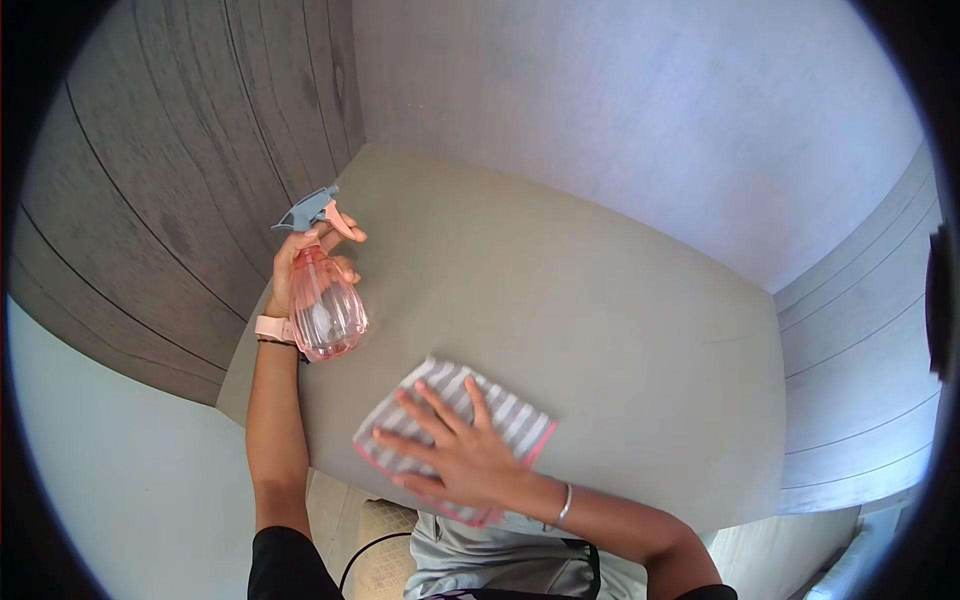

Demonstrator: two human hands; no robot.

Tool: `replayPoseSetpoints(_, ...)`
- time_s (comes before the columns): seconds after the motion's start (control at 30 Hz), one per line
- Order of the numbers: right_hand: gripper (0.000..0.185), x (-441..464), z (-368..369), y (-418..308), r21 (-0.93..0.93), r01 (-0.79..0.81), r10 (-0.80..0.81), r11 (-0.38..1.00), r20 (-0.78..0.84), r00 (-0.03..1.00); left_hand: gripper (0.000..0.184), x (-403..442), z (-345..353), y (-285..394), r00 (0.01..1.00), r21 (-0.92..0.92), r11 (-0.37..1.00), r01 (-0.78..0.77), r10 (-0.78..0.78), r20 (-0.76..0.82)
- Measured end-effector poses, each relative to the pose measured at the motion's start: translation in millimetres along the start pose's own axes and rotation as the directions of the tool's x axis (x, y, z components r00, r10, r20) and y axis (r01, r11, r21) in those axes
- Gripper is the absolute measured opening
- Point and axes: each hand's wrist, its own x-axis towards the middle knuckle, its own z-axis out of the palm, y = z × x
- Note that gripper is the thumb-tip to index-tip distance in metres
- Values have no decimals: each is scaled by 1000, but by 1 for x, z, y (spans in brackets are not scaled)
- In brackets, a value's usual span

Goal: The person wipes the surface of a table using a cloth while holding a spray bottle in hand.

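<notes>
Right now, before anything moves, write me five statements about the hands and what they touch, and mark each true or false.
1. The left hand grips a spray bottle. True.
2. The right hand is clenched in a fist. False: it lies flat with spread fingers.
3. A striped cloth is between the right hand and the table. True.
4. The spray bottle's whole trigger head is black. False: the head is blue-grey with a pink trigger.
5. A silver bracelet circles the right wrist. True.
</notes>
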Motion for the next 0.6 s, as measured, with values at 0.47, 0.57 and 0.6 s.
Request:
replayPoseSetpoints(0.47,60,-103,-35,68,-65,-412,416,909,66,907,50,12,-2,-27,994,79,993,91,-96,52)
replayPoseSetpoints(0.57,58,-81,-32,109,-111,-484,481,868,-49,875,50,12,3,-29,998,98,994,58,-61,29)
replayPoseSetpoints(0.6,57,-67,-30,115,-107,-527,520,843,-91,849,50,12,4,-29,999,112,993,38,-39,10)
